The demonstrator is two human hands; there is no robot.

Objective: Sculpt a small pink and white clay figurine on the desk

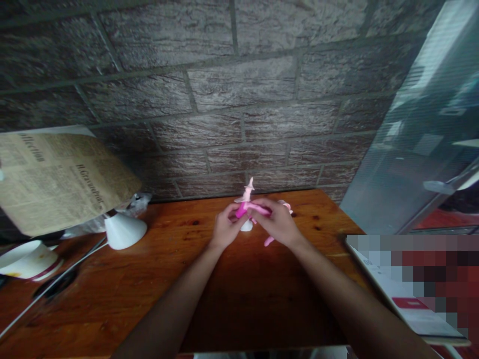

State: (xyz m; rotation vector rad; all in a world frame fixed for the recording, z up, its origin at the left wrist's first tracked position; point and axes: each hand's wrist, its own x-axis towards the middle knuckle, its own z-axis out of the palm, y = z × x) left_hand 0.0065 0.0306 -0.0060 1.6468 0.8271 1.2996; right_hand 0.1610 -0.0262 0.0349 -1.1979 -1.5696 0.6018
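Observation:
Above the wooden table (pixel 232 299), both of my hands are closed around a small pink toy figure (pixel 249 192) with a pale, pointed top. My left hand (pixel 225 228) pinches its bright magenta part from the left. From the right, my right hand (pixel 282 223) grips a lighter pink piece that reaches across the figure; whether the two are joined I cannot tell. A small white piece (pixel 246 226) shows below the fingers. Under my right hand a pink rod-like end (pixel 269 241) sticks out. Behind that hand, a pale pink piece (pixel 286 205) is partly hidden.
At the left stands a lamp with a newspaper-print shade (pixel 63 174) and white base (pixel 126 232), its white cable (pixel 56 276) crossing the table. A stained white paper cup (pixel 32 259) and clear plastic (pixel 139 203) are nearby. Behind rises a brick-patterned wall (pixel 239 85); a glass panel (pixel 396 149) is right.

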